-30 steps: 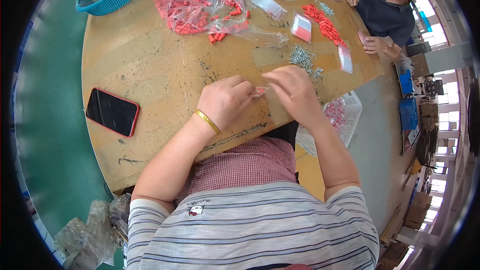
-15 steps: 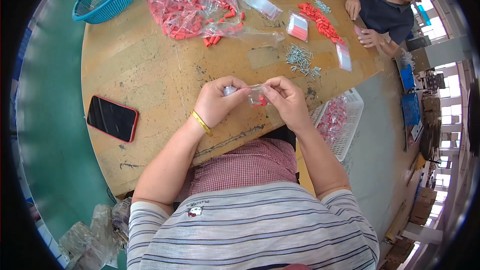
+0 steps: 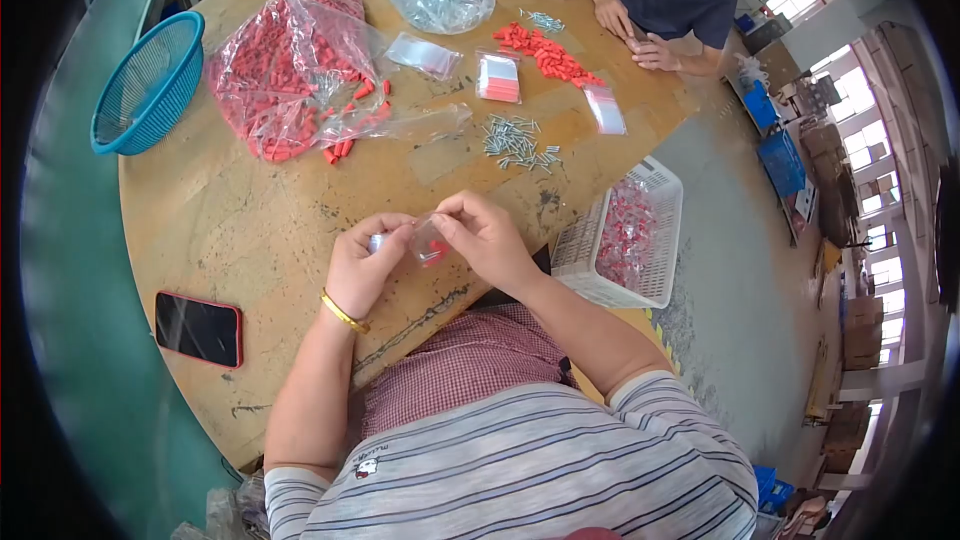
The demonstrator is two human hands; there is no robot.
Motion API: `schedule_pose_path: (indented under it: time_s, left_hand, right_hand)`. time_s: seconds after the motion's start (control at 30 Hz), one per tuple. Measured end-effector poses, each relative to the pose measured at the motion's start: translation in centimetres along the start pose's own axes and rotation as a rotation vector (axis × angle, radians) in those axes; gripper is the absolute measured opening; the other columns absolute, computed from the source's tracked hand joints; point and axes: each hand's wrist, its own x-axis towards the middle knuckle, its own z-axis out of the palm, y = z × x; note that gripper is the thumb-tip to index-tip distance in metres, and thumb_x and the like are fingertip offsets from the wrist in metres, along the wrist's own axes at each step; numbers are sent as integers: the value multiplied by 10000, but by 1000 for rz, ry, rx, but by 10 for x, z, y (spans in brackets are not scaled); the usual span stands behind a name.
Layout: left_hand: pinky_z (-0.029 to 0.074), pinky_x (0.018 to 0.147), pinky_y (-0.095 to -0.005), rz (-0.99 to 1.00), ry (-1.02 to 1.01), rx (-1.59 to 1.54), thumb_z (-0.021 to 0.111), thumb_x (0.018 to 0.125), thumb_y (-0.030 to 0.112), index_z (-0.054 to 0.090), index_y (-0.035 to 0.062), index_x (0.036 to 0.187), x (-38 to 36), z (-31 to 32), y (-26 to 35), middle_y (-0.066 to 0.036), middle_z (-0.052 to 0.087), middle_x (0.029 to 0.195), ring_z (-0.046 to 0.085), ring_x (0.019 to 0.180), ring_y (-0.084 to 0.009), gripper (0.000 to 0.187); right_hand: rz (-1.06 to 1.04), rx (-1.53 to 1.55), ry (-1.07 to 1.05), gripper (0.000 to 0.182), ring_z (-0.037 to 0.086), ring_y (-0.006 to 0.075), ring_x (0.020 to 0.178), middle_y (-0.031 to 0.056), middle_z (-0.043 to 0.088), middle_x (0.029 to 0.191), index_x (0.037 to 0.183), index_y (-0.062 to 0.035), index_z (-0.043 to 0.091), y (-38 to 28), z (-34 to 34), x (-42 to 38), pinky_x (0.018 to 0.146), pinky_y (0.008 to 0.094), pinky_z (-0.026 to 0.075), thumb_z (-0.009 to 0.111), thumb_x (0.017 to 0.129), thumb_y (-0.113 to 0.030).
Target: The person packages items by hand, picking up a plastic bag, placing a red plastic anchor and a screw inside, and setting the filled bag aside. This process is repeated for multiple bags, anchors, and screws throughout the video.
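Observation:
Over the near part of the table, a small clear plastic bag point(image 3: 428, 241) is stretched between my two hands, with red pieces and a bit of metal at its bottom. My left hand point(image 3: 362, 262) is closed, pinching the bag's left edge; a whitish, shiny item point(image 3: 377, 242) also shows in its fingers, too covered to name. Thumb and fingers of my right hand point(image 3: 490, 243) pinch the bag's top right edge. Beyond the hands lies a pile of screws point(image 3: 515, 143). Red plastic plugs point(image 3: 548, 55) form a heap farther back.
A big clear bag of red plugs point(image 3: 275, 80) lies back left, near a blue basket point(image 3: 150, 85). A phone point(image 3: 199, 329) rests at left. Flat bag stacks point(image 3: 424, 55) lie farther back. Right of the table stands a white crate point(image 3: 655, 275) of filled bags. A co-worker point(image 3: 668, 0) sits opposite.
The view has shifted, so table and hands appear farther left. Both hands keep their pinch on the bag, which now hangs more spread out, its red pieces easier to see.

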Motion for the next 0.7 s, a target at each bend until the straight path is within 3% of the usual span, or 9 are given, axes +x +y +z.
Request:
schedule_pose_path:
  time_s: [0.03, 0.13, 0.43, 0.57, 0.63, 0.7]
  left_hand:
    - [446, 634, -191, 23, 7, 3, 712, 905, 137, 683, -4, 1023, -1, 1, 0, 18, 644, 823, 548, 708, -37, 187]
    - [439, 632, -191, 89, 12, 41, 724, 895, 125, 689, 1, 995, -1, 8, 1, 23, 637, 804, 548, 707, -40, 163]
    - [416, 606, -199, 303, -4, 216, 700, 900, 73, 700, 21, 941, -1, 18, -5, 27, 612, 763, 525, 680, -42, 65]
    - [392, 548, -190, 44, -80, 63, 690, 899, 78, 677, 28, 1046, -5, 21, -11, 31, 608, 784, 504, 651, -36, 156]
    - [378, 519, -189, -91, -98, -99, 663, 911, 79, 640, 24, 1144, 0, 15, -8, 19, 621, 837, 493, 639, -40, 241]
    - [389, 532, -194, -71, -129, -351, 625, 927, 75, 569, 6, 1245, 7, 8, -9, -7, 628, 910, 499, 657, -50, 330]
  right_hand:
    - [49, -27, 1, 101, 582, 58, 870, 19, 620, 955, 1051, 2, 577, -4, -2, -2, 770, 225, 483, 567, 991, -78]
    - [-76, -14, 72, 114, 601, 64, 752, 21, 628, 862, 995, -14, 605, 5, 2, -6, 657, 236, 504, 610, 967, -124]
    - [-22, 21, 24, 106, 598, 72, 741, 28, 621, 840, 981, -13, 593, -8, 6, -23, 647, 241, 514, 615, 964, -115]
    - [-109, -144, 99, 91, 570, 78, 697, 31, 613, 811, 950, -20, 611, -7, -19, -42, 617, 236, 473, 635, 941, -107]
    - [-37, 13, 244, 72, 629, 95, 739, 48, 627, 833, 927, -26, 614, -4, -55, -57, 650, 248, 529, 598, 965, -85]
    - [-25, -156, 489, 88, 666, 121, 745, 51, 645, 865, 966, -12, 613, 12, -117, -80, 700, 253, 545, 598, 973, -98]
